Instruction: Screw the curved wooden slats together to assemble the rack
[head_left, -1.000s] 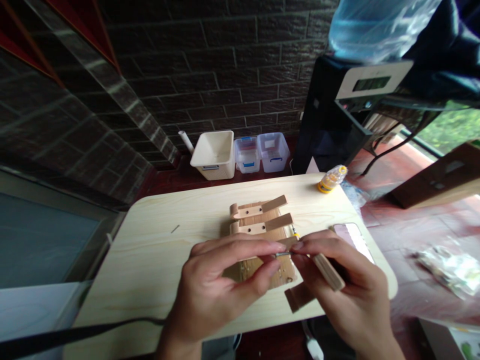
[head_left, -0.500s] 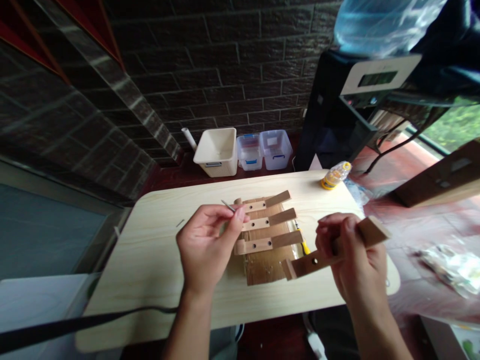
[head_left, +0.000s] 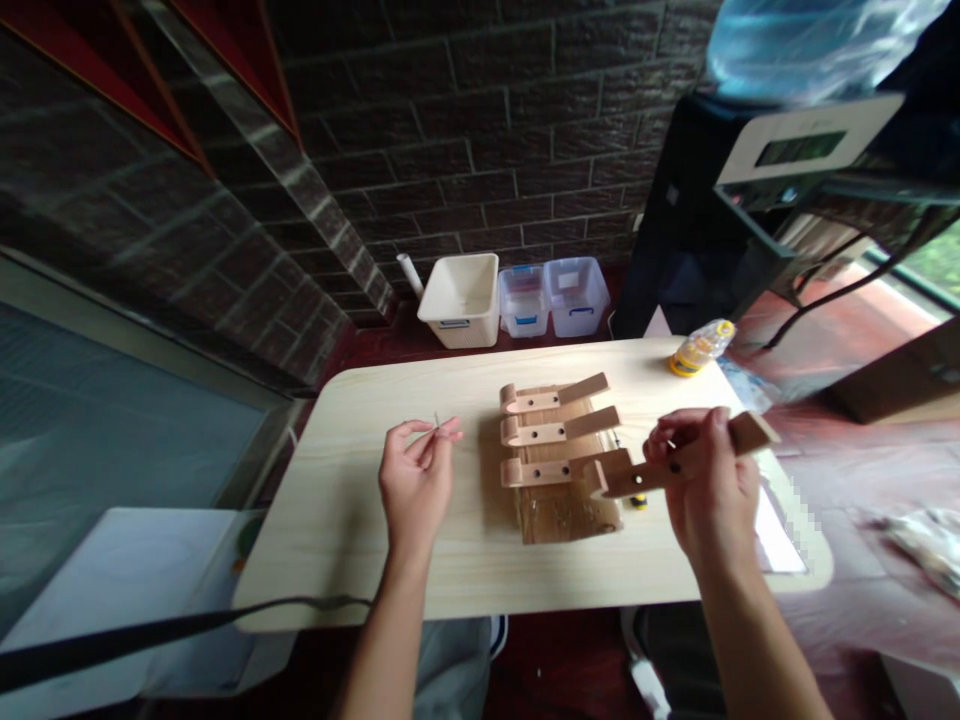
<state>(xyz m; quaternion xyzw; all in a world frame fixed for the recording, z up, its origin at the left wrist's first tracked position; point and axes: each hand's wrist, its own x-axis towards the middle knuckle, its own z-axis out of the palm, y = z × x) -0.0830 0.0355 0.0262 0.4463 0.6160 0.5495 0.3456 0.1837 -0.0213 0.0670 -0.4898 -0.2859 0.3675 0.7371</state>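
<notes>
My left hand (head_left: 418,480) is above the left part of the table, fingertips pinched on a thin metal screw (head_left: 437,420) that points upward. My right hand (head_left: 709,480) grips a wooden hook (head_left: 622,481), a curved bar with holes, tilted over the right side of a brown cardboard box (head_left: 559,520). Three similar wooden hooks lie in a row across that box: a far one (head_left: 541,402), a middle one (head_left: 551,432) and a near one (head_left: 547,472). Beneath the held hook shows a bit of yellow screwdriver handle (head_left: 639,501), mostly covered.
The pale wooden table (head_left: 352,400) has a clear bottle with yellow ends (head_left: 701,348) at its back right. A white sheet (head_left: 776,530) lies near the right edge. Beyond the table stand a cream bin (head_left: 461,300), two clear plastic boxes (head_left: 576,300) and a black water dispenser (head_left: 675,220).
My left hand has drawn away leftward from the hooks with the screw, uncovering their curled left ends. The held hook has risen and now overlaps the near one. The view has shifted left.
</notes>
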